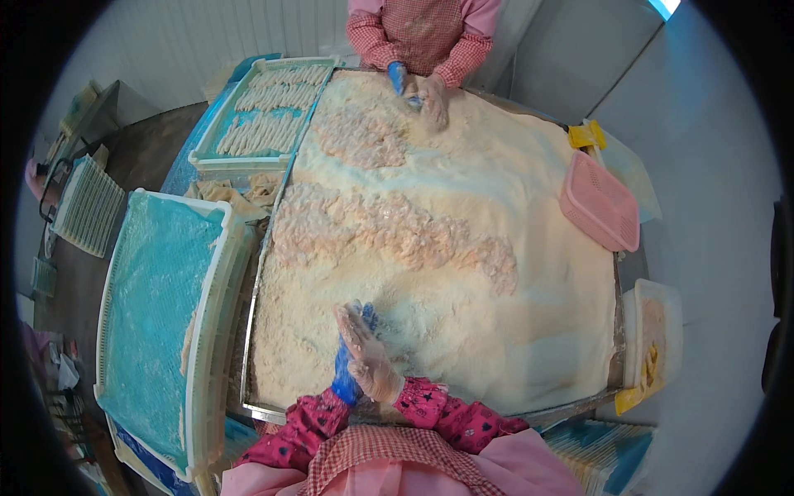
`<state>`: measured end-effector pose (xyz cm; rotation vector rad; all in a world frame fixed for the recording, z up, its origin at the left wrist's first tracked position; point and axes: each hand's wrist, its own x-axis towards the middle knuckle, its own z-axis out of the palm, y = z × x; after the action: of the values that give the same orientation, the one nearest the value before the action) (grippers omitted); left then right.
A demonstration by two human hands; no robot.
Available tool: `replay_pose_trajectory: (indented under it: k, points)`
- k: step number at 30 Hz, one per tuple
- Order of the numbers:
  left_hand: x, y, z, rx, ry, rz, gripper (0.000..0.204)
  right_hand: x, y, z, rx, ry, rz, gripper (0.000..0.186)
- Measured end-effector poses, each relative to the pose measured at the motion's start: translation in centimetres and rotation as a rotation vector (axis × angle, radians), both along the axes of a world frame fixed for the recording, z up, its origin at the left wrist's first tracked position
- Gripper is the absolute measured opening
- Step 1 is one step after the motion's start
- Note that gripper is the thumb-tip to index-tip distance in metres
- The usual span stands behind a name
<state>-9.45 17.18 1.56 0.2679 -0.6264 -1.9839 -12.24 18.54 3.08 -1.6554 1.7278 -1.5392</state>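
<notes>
We are pressing our left hand [347, 364] and right hand [368, 355] together, palms rubbing, above the floury crumb [496, 331] covering the surface [265, 411].

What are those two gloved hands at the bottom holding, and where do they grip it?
It cannot be told. The left hand and right hand are pressed together, palm to palm, over the flour-covered tray; anything between them is hidden.

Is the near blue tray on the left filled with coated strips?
No: the near blue tray holds only a dusting of flour, while the coated strips lie in the far tray.
</notes>
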Motion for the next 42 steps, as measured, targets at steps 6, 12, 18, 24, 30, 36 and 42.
replay_pose_trajectory:
  k: [6, 12, 18, 24, 30, 36, 42]
  points:
    - [6.1, -7.2, -0.4, 0.384, -0.454, -0.339, 0.042, -12.3, 0.7, -3.3, 0.266, 0.418, -0.663, 0.029]
    - [6.9, -19.9, 6.1, 0.051, -0.287, -0.015, 0.047, -19.6, 2.1, -5.9, 0.511, 0.699, -0.58, 0.027]
    - [18.5, -36.9, 0.4, -0.472, -1.355, 0.101, 0.05, -18.8, 0.9, -5.8, 0.456, 0.673, -0.483, 0.022]
    - [13.2, -31.7, 2.8, -0.565, -1.286, 0.071, 0.046, -18.6, 3.0, -3.5, 0.33, 0.129, -0.644, 0.016]
    - [9.0, -21.3, 4.6, -1.129, -1.17, -0.063, 0.041, -9.7, 8.0, -2.7, 0.525, 0.133, -0.051, 0.03]
    - [2.5, -12.3, -5.5, -1.22, -1.21, -0.358, 0.043, -6.1, 8.8, -10.6, 0.345, -0.399, -0.637, 0.03]
    - [-6.5, -2.6, -5.1, -1.531, -1.291, -0.609, 0.045, -15.1, 6.4, -9.4, 0.368, -0.2, -1.01, 0.018]
